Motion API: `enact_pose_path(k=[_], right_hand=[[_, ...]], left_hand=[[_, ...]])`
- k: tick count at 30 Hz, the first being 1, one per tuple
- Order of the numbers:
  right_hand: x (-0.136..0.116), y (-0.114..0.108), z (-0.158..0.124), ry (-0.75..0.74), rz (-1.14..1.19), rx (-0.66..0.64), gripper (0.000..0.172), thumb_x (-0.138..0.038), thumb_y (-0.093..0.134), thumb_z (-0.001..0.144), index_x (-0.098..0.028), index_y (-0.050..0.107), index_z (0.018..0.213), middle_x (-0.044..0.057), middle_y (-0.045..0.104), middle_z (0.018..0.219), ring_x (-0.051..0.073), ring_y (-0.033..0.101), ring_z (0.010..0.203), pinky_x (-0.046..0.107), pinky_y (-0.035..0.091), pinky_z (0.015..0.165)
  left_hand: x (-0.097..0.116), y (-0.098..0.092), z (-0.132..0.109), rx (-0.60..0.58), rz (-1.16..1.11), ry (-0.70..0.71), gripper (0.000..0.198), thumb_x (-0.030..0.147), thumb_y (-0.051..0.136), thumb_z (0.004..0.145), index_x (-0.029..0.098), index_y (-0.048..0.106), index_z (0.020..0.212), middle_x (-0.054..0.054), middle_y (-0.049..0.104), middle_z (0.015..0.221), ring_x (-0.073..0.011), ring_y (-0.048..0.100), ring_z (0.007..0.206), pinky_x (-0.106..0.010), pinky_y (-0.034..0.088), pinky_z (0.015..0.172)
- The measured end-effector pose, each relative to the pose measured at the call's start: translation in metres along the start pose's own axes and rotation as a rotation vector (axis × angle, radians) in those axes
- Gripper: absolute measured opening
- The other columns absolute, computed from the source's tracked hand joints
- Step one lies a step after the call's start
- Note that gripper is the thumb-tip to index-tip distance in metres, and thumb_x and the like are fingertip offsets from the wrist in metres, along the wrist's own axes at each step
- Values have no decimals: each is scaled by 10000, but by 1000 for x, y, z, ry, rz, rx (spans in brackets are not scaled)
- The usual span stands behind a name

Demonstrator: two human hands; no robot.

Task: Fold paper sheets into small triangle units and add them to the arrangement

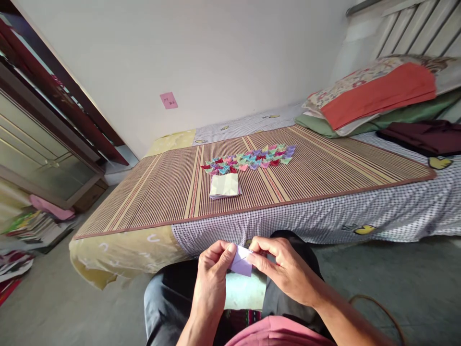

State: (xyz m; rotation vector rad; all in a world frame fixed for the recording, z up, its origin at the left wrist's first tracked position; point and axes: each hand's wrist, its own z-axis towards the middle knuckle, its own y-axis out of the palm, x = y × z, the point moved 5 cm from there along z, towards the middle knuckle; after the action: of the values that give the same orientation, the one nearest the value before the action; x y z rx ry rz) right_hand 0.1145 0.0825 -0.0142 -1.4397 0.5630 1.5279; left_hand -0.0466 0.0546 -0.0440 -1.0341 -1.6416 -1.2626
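Between my two hands, above my lap, is a small folded sheet of lilac paper (pixel 242 263) with a crease across it. My left hand (pixel 213 269) pinches its left edge between thumb and fingers. At the upper right corner, the thumb and forefinger of my right hand (pixel 279 262) grip the same sheet. Ahead on the bed mat lies a stack of creased square paper sheets (pixel 225 185), pale yellow on top. Just behind the stack, rows of small folded paper pieces (pixel 252 159) in many colours lie close together.
A striped bamboo mat (pixel 158 192) covers the bed, over a checked sheet (pixel 288 223). Folded bedding (pixel 378 98) and a dark folded cloth (pixel 423 136) lie at the right. A pink note (pixel 168 100) is on the wall. Books (pixel 32 226) are piled at the left.
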Motion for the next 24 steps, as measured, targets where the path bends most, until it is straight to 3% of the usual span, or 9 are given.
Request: enact_pose_path(k=[8, 14, 20, 24], right_hand=[[-2, 3, -1, 7, 26, 110, 540, -496, 523, 1067, -239, 296, 650, -57, 327, 584, 129, 334, 551, 283, 280, 540], [-4, 7, 1, -36, -32, 72, 451, -499, 596, 1039, -233, 438, 710, -56, 438, 624, 130, 408, 585, 264, 321, 570], [-2, 8, 1, -29, -42, 80, 502, -505, 546, 1070, -233, 390, 679, -65, 348, 603, 122, 341, 555, 275, 275, 541], [-1, 5, -1, -31, -67, 63, 502, -483, 538, 1075, -234, 383, 667, -60, 334, 605, 131, 352, 561, 283, 283, 546]], left_hand=[[2, 0, -3, -14, -7, 27, 402, 469, 910, 791, 147, 690, 690, 23, 577, 634, -101, 436, 612, -225, 362, 616], [2, 3, -5, -38, 26, 24, 402, 485, 888, 815, 146, 697, 712, 17, 578, 639, -104, 446, 610, -236, 378, 623], [2, 4, -2, -114, 57, -36, 411, 493, 933, 750, 146, 711, 747, -26, 676, 688, -129, 535, 620, -250, 412, 622], [10, 5, -2, -174, 135, -67, 438, 498, 937, 739, 157, 662, 732, 9, 601, 660, -110, 473, 605, -236, 374, 604]])
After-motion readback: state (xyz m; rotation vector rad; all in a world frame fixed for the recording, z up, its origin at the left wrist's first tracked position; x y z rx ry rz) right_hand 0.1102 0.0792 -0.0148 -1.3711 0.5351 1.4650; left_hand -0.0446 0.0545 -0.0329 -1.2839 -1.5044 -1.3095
